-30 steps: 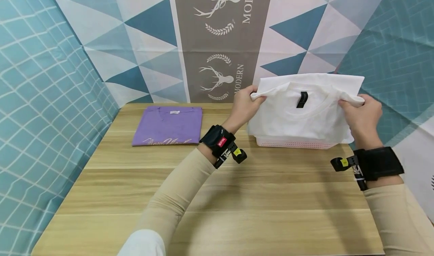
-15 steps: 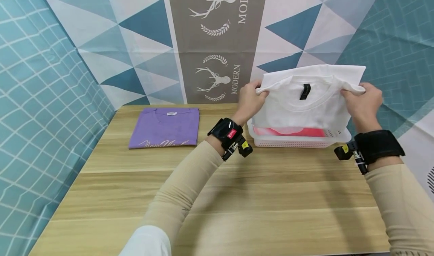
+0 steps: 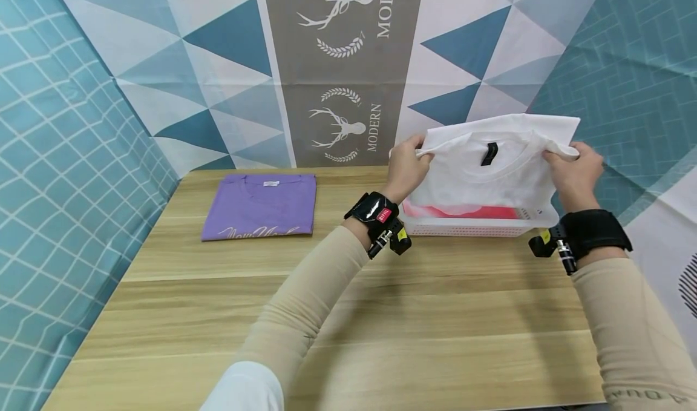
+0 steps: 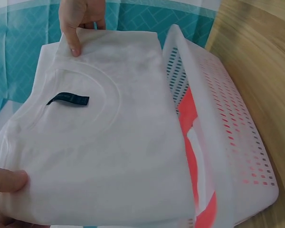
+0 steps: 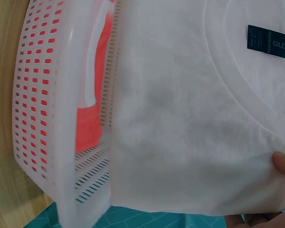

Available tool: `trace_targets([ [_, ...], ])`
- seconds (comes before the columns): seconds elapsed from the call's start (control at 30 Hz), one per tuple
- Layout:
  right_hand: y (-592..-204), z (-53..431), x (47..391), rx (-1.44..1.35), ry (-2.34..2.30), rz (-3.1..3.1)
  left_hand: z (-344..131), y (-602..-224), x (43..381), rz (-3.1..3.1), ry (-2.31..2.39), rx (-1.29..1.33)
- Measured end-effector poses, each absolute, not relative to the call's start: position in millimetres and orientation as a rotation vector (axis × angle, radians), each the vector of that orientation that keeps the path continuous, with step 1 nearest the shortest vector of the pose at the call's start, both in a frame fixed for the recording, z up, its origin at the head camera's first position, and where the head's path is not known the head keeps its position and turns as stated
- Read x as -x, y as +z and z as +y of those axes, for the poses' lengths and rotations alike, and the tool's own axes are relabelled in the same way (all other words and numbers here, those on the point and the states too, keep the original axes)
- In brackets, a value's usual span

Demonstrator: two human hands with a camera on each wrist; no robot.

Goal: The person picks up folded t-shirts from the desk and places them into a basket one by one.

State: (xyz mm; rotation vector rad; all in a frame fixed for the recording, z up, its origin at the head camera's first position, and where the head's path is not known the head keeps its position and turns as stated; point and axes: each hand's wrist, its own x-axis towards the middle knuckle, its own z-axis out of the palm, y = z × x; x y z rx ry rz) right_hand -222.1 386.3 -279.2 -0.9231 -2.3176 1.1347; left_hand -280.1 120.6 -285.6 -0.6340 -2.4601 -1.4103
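A folded white T-shirt [image 3: 484, 181] with a black neck label [image 3: 489, 154] hangs between both hands over a white perforated plastic basket [image 3: 468, 228]. At its left shoulder, my left hand [image 3: 407, 167] pinches the cloth, thumb on top. The opposite shoulder is pinched by my right hand [image 3: 576, 172]; its thumb [image 4: 73, 42] presses the shirt in the left wrist view. Red and white folded cloth [image 5: 91, 121] lies inside the basket, partly hidden under the shirt. The shirt's lower edge is just inside the basket's front rim.
A folded purple T-shirt [image 3: 261, 205] with light script lies at the back left of the wooden table [image 3: 327, 314]. Patterned cloth [image 3: 337, 66] hangs behind the table, and a teal tiled-print sheet [image 3: 60, 187] lines the left side.
The shirt first covered the basket's front, then rose and shifted back, uncovering the front rim and the red cloth. Since then both hands have lowered slightly with it.
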Motion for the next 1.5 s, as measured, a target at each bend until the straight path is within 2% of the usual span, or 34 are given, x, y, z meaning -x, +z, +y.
trace_targets([
  [0.63,-334.2,391.6,223.9,0.923,1.183,-2.365,128.1,-329.7,277.8,-2.619,-1.320,0.605],
  [1.5,-363.7,393.9,228.3,0.973,1.139,-2.423,129.4,-359.6,282.4,-2.665,-1.358,0.590],
])
